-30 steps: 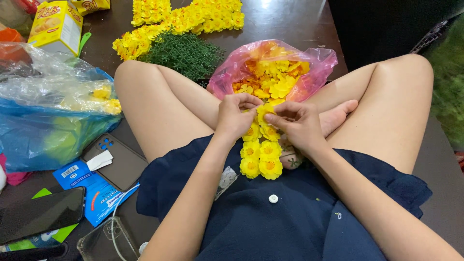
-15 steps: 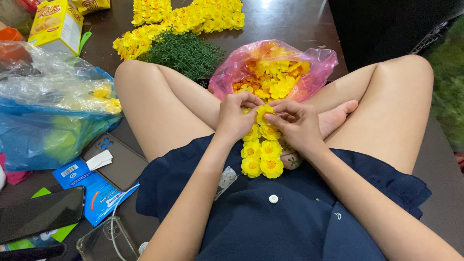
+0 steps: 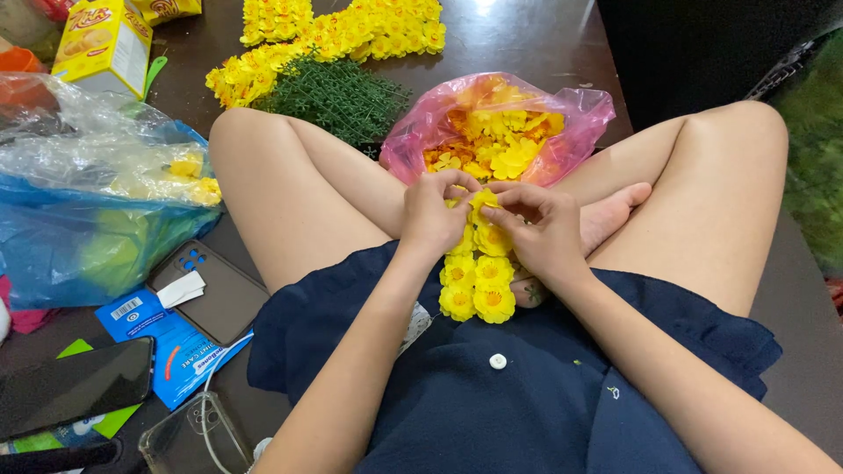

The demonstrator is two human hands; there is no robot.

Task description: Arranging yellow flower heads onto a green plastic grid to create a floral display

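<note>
Head view: looking down into the lap, both hands meet dead centre of the frame.
Flower strand: yellow flower garland (image 3: pixel 479 281) hangs from the hands down over the navy dress (image 3: pixel 492 395), blooms stacked in pairs, centre of frame.
Top bloom: one yellow flower head (image 3: pixel 482 204) sits right between the two sets of fingertips, touching the strand below it.
Left hand: left hand (image 3: pixel 430 215) is curled, thumb and forefinger pressed together on the left edge of that top bloom.
Right hand: right hand (image 3: pixel 540 230) is pinching the same bloom from the right, remaining fingers folded under. Whether there's a thread or needle in there, can't tell, too small.
Doing it well (my take): keep the pinch close to the bloom's centre so petals don't crush, seat it snug against the pair below so no gap shows, and face it the same way as the others.
Supply: pink plastic bag (image 3: pixel 492 132) of loose yellow and orange flower heads, just above the hands between the knees, easy reach.
Further out: green plastic foliage mat (image 3: pixel 338 92) and finished yellow garlands (image 3: pixel 351 26) along the top of frame on the dark table (image 3: pixel 527 44).
Left side clutter: blue and clear bags (image 3: pixel 88 211), a phone (image 3: pixel 75 386), a blue packet (image 3: pixel 167 338), yellow box (image 3: pixel 101 44) upper left.
</note>
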